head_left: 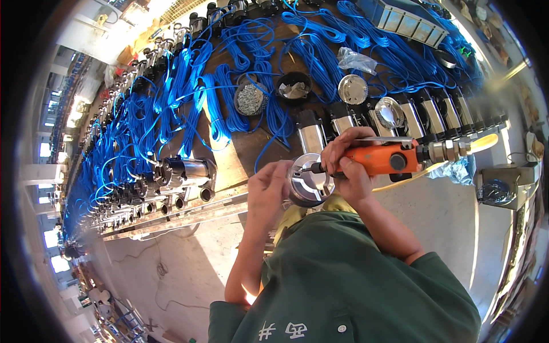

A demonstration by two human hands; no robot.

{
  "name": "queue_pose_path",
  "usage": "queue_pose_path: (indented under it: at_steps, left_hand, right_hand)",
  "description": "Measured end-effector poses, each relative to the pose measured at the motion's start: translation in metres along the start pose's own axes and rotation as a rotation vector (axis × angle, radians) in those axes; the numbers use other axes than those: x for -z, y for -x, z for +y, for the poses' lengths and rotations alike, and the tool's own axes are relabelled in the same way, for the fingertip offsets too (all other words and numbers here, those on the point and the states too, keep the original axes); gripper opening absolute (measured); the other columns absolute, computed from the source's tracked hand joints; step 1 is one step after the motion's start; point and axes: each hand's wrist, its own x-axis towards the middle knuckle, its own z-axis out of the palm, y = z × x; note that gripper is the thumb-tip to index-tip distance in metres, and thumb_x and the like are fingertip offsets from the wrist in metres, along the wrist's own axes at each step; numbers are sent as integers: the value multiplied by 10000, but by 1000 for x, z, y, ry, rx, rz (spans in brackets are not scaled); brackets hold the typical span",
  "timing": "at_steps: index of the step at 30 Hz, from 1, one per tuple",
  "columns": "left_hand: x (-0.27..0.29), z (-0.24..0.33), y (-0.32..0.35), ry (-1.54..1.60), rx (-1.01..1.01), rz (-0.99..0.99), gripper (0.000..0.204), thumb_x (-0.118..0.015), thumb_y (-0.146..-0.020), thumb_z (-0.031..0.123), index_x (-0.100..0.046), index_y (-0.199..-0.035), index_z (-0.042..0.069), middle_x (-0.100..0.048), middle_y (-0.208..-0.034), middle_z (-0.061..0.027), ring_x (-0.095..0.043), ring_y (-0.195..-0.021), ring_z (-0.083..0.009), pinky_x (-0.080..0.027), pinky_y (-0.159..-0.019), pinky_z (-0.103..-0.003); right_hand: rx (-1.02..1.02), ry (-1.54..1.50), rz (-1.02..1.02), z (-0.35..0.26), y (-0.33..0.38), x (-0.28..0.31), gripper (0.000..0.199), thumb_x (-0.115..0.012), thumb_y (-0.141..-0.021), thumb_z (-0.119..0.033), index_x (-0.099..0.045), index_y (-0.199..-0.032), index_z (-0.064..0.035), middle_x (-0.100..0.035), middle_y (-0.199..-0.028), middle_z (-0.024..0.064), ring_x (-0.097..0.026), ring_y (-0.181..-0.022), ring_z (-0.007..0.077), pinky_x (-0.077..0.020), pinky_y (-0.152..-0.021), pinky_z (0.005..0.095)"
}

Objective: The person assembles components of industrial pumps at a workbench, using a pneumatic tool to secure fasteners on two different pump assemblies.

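Note:
An orange air screwdriver (374,160) lies nearly level in front of me, and my right hand (349,168) is wrapped round its front end. Its dark bit points left over a round, shiny metal pump end (311,186) with a dark rim. On the left side of that rim, my left hand (270,188) has its thumb and fingers pinched together. Whether a small screw sits between those fingertips I cannot make out. A yellow air hose (483,143) runs to the screwdriver's back end through metal fittings.
Behind the hands, the bench holds a bowl of screws (250,99), a black bowl (294,87), a perforated metal cover (353,90) and a metal dish (389,112). Coils of blue cable (214,117), rows of metal pumps (311,134) and a blue crate (403,23) surround them.

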Motion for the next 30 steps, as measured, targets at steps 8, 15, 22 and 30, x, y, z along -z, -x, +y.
queue_pose_path:
  at_steps: [8,15,22,30]
  left_hand:
    - [48,-37,1,587,-1,131,262,-467,-869,-63,-531,-1123,-62,-582,-1092,-196,-587,-1000,-268,-480,-926,-331]
    - [34,-30,8,617,12,191,224,-521,-942,90,-549,-1127,-34,-644,-1000,-165,-659,-858,-206,-561,-727,-237]
    - [26,-30,12,552,38,21,257,-567,-935,201,-544,-1057,-23,-670,-804,-164,-659,-606,-188,-508,-488,-237]
    - [-4,-8,16,451,36,-52,230,-539,-951,208,-563,-999,-16,-672,-789,-172,-647,-576,-180,-492,-463,-237]
  right_hand:
    - [-75,38,-82,14,-1,1,323,-447,-711,124,-461,-1013,8,-570,-711,106,-547,-617,135,-461,-571,250]
    - [-144,239,-88,18,1,-16,243,-431,-675,117,-443,-893,12,-510,-674,121,-499,-548,177,-444,-546,298]
    - [-156,208,-63,9,-2,-21,358,-446,-688,90,-451,-1035,-1,-520,-690,106,-510,-573,176,-451,-579,304]
    - [-52,-205,-41,-18,-1,-34,407,-435,-681,80,-445,-1078,-6,-528,-669,107,-507,-563,183,-447,-578,343]
